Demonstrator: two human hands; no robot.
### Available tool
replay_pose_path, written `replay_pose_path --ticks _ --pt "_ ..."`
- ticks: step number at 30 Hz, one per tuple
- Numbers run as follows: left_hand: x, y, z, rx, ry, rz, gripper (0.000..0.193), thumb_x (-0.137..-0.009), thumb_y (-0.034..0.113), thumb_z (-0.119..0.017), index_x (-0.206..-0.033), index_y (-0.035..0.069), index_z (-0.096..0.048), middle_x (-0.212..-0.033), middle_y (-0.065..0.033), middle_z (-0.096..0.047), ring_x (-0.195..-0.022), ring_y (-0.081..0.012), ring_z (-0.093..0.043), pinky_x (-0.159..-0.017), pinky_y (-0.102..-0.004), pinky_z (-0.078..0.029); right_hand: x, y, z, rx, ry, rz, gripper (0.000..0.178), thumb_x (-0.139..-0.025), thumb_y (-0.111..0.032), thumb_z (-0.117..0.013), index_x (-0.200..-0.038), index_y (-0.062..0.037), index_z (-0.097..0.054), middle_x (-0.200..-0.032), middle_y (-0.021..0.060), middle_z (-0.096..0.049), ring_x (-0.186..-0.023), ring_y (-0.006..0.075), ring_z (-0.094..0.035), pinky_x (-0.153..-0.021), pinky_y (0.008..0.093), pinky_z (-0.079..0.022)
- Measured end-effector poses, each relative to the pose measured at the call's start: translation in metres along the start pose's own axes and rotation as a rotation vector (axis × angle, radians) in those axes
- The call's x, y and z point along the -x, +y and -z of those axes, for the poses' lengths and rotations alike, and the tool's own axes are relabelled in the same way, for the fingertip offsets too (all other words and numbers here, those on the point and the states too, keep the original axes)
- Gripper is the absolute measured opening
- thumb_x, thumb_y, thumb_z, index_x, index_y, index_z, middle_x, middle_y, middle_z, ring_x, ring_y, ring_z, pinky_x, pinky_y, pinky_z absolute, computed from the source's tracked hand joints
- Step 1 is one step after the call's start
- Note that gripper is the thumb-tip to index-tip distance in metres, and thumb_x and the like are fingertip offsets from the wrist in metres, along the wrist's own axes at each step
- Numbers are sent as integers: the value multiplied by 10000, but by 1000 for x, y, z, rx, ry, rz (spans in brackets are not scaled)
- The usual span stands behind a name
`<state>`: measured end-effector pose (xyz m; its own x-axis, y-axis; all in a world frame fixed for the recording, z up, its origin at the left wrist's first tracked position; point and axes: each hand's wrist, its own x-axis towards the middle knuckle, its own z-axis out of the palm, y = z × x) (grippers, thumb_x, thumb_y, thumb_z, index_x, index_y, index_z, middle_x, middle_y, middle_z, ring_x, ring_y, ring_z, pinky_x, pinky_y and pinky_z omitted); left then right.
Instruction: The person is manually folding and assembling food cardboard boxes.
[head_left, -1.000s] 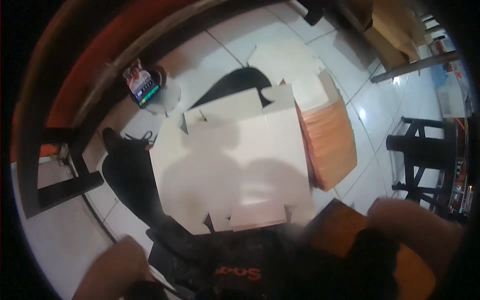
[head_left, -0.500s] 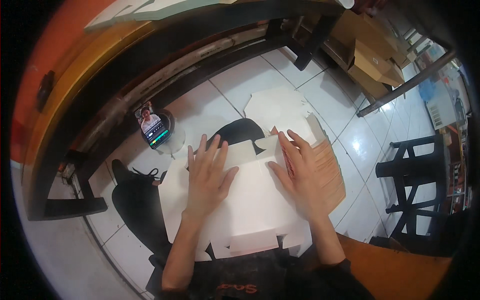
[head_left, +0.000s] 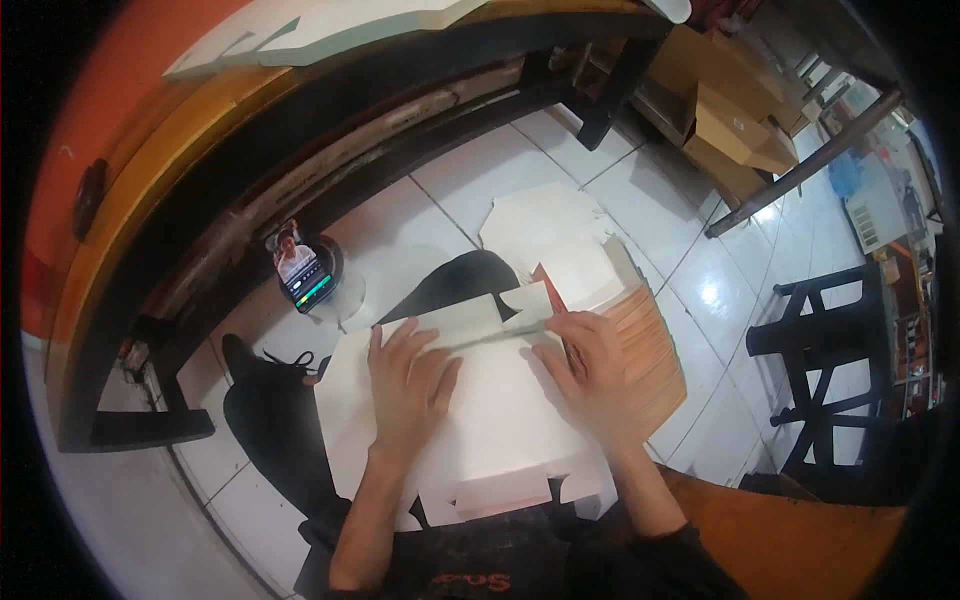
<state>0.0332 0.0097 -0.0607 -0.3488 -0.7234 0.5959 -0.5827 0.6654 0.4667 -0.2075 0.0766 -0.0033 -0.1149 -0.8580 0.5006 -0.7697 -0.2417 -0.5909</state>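
Across my lap lies a white flat box blank (head_left: 490,400) with cut tabs and creased flaps. Its far flap (head_left: 465,318) is tilted up along the crease. My left hand (head_left: 408,385) rests on the blank's left part, with fingers spread and bent against that flap. On the other side, my right hand (head_left: 592,375) has its fingers curled over the flap's right end, the thumb on the near side of the crease. A stack of similar blanks (head_left: 650,355) with brownish-orange edges sits to the right, partly under my right hand.
At the left, a phone (head_left: 300,275) leans on a round container (head_left: 345,290) on the tiled floor. A dark-framed wooden bench (head_left: 350,140) curves along the far left. Open cardboard boxes (head_left: 740,130) stand far right, and a black stool (head_left: 820,350) is at the right.
The far flap has tilted up along its crease. My right fingers have curled over its end, and my left fingers have bent more and shifted slightly nearer.
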Motion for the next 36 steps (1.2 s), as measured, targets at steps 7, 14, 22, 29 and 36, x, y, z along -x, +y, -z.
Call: replay_pose_path --ticks 7,14,22,29,36 --pt "6 -1 -1 145 13 60 144 -837 76 -827 -944 120 -740 -1073 -23 -735 -1076 -268 -690 -1183 -550 -417 -6 7 1 -154 1 -66 219 -869 3 -823 -1060 -44 -727 -1106 104 -703 -1101 333 -629 -957 426 -496" --pt "-11 9 11 195 -13 153 121 -882 97 -796 -1002 109 -799 -973 -26 -793 -1005 -225 -731 -1205 -501 -418 -22 -7 12 -154 39 -124 252 -889 27 -785 -1136 -15 -758 -1062 111 -728 -1050 314 -639 -941 401 -497" --pt "-3 2 1 -110 61 -41 322 -883 148 -845 -1191 162 -754 -1342 -39 -727 -1234 -267 -682 -1203 -654 -361 -7 -3 -2 91 -3 2 518 -888 46 -778 -1394 9 -673 -1382 192 -659 -1183 370 -649 -1016 429 -514" --pt "4 -1 -4 -139 44 -87 476 -851 159 -883 -1291 188 -704 -1411 -44 -694 -1287 -276 -658 -1196 -684 -351 0 -4 -4 108 -47 31 589 -909 23 -780 -1471 27 -604 -1489 208 -596 -1253 383 -627 -1036 452 -507" --pt "3 2 -2 -115 61 -79 525 -841 149 -889 -1319 220 -685 -1296 -13 -715 -1245 -259 -658 -1209 -673 -343 2 -6 -5 126 -55 37 585 -916 14 -778 -1474 11 -605 -1502 214 -590 -1275 395 -624 -1041 467 -505"
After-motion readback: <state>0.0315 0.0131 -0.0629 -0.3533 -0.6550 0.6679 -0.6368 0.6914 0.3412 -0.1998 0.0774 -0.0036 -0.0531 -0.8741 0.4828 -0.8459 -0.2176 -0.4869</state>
